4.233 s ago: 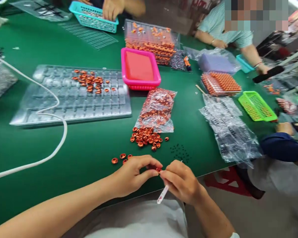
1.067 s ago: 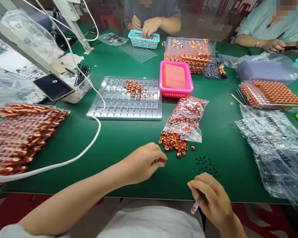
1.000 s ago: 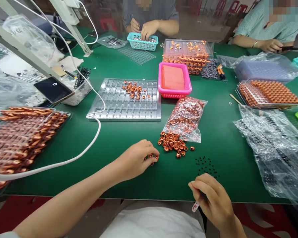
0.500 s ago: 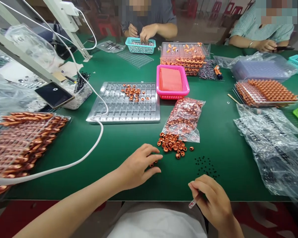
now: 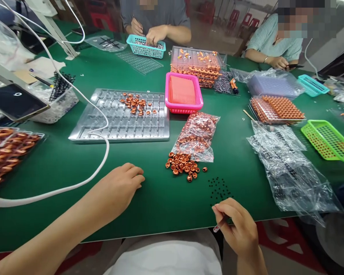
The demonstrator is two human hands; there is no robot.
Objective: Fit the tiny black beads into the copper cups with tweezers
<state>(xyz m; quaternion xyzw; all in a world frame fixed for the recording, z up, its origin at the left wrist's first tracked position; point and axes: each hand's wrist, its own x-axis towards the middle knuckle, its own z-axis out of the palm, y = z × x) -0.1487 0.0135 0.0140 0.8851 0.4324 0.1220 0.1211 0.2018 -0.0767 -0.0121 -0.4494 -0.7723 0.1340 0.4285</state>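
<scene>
My left hand (image 5: 120, 191) rests low over the green tabletop with its fingers curled under. What they hold, if anything, is hidden from above. My right hand (image 5: 237, 223) is pinched shut on a slim stick with a white-and-red end (image 5: 217, 228), which pokes out below the fingers; its tip cannot be made out. Just beyond that hand lie scattered tiny black dots (image 5: 219, 188). A heap of copper-coloured cups (image 5: 183, 164) spills from the mouth of a clear plastic bag (image 5: 197, 131) between and beyond my hands.
A clear ridged tray (image 5: 117, 128) with loose copper cups lies back left, a white cable (image 5: 103, 160) across it. Behind stands a pink basket (image 5: 185, 109). Plastic bags (image 5: 286, 164) and a green basket (image 5: 321, 139) are at right. Two people sit across the table.
My left hand has moved left, away from the copper heap, and its spread fingers have curled in. My right hand keeps its pinch on the stick. The view has swung to the right.
</scene>
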